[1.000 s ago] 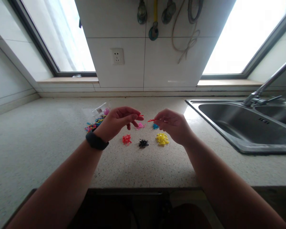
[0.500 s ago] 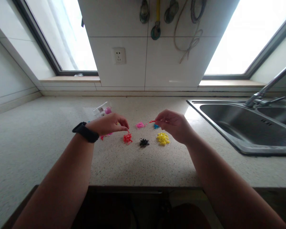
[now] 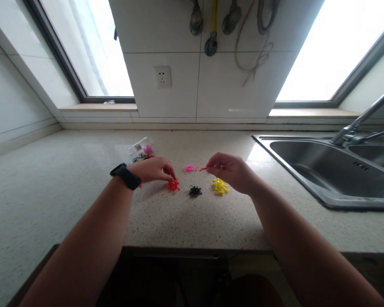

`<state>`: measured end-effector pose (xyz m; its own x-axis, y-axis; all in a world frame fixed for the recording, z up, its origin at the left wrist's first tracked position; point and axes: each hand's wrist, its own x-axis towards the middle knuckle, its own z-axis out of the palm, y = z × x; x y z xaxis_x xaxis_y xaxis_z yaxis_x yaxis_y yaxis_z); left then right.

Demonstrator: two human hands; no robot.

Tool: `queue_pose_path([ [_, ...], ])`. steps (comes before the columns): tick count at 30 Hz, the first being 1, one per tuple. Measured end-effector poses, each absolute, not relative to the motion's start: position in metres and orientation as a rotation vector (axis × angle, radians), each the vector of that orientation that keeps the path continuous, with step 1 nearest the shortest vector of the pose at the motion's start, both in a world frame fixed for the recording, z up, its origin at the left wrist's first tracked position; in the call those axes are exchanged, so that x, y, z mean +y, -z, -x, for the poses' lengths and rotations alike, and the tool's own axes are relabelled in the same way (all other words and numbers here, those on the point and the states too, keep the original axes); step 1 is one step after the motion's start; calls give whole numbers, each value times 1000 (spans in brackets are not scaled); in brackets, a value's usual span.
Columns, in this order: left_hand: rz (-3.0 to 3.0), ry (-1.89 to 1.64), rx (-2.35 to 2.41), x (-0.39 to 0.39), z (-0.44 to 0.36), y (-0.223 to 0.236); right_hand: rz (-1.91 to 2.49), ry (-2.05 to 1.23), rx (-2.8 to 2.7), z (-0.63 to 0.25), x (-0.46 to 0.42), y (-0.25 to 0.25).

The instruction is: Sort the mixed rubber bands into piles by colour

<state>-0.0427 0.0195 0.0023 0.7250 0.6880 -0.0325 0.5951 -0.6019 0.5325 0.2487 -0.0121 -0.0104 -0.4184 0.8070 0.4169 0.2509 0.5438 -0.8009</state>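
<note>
My left hand [image 3: 160,169], with a black band on its wrist, is pinched at the top of a pile of small red strips [image 3: 173,186]; its fingertips touch the pile. Held out between the thumb and fingers of my right hand [image 3: 227,167] is a thin red strip [image 3: 203,169], pointing left. Beside that strip's tip lies a small pink pile [image 3: 189,168]. Nearer to me are a pile of black strips [image 3: 195,190] and a pile of yellow strips [image 3: 220,186], the yellow one just below my right hand.
Behind my left hand lie a multicoloured heap [image 3: 143,157] and a clear plastic bag [image 3: 139,146] with a pink item [image 3: 147,149] by it. A steel sink [image 3: 307,170] with a faucet [image 3: 345,133] is set into the speckled counter [image 3: 192,226] at right.
My left hand has lowered slightly onto the red pile. My right hand keeps the red strip, now tilted down a little, and covers the blue pile seen before. The view has shifted slightly.
</note>
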Motion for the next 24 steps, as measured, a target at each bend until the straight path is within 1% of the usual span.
queue_pose_path([
  [5, -2359, -360, 1003, 17, 42, -5, 857, -845, -1939, -247, -12, 12],
  [11, -2355, -636, 944, 2, 21, -10, 859, -881, -1927, -244, -13, 12],
  [15, -2340, -788, 897, -9, 4, -12, 861, -848, -1929, -243, -13, 13],
  [24, -2278, -922, 910, -17, -10, -8, 815, -872, -1884, -241, -14, 14],
])
